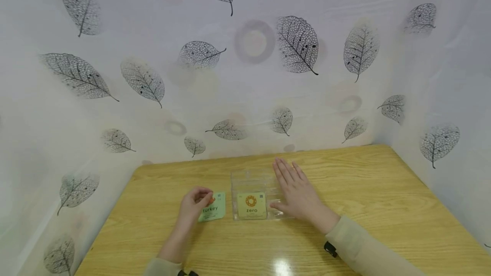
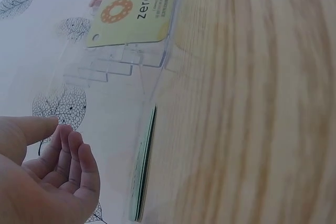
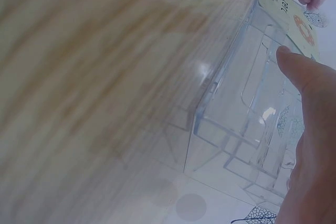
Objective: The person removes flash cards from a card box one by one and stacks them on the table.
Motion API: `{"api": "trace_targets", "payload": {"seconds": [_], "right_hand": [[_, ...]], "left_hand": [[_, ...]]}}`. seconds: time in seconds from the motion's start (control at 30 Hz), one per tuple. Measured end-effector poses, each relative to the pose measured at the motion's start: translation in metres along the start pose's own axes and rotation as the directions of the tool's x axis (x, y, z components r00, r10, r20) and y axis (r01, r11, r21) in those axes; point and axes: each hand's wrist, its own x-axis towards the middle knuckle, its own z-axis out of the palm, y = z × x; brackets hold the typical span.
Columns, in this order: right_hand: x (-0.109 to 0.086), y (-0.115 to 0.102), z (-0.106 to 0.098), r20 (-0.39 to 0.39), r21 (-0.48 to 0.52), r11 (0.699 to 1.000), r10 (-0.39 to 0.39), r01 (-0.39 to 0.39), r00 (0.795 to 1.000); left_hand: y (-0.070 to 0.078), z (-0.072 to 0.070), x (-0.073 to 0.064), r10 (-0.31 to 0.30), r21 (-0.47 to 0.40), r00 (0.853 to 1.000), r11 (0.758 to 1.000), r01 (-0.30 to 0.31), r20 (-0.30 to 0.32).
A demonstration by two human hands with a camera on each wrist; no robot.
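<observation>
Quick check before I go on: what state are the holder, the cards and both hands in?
Clear plastic stepped card holder: upright; no cards seen in its right column.
Yellow rectangular "zero" card: in the holder's left column, print showing.
Pale green rectangular "turkey" cards: stacked flat, left of the holder, print up.
Left hand: fingers bent, holding nothing.
Right hand: fingers straight, by the holder's right side; contact unclear.

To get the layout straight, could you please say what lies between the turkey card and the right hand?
The holder, with the zero card in it; the head view shows this.
</observation>
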Motion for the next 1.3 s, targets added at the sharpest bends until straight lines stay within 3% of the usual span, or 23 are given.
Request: {"api": "trace_targets", "payload": {"seconds": [0.57, 1.03, 1.3], "right_hand": [[-0.001, 0.0, 0.0, -0.019, -0.013, 1.0, -0.006, 0.006, 1.0], [0.0, 0.0, -0.001, -0.01, -0.015, 1.0, 0.0, 0.0, 1.0], [0.0, -0.001, -0.001, -0.025, 0.006, 1.0, -0.008, 0.008, 1.0]], "left_hand": [[0.004, 0.01, -0.006, 0.05, -0.043, 0.998, 0.998, -0.049, 0.029], [0.008, 0.018, -0.011, 0.071, 0.005, 0.997, 0.997, -0.071, 0.039], [0.01, 0.024, -0.015, 0.103, -0.01, 0.992, 0.995, -0.103, 0.076]]}}
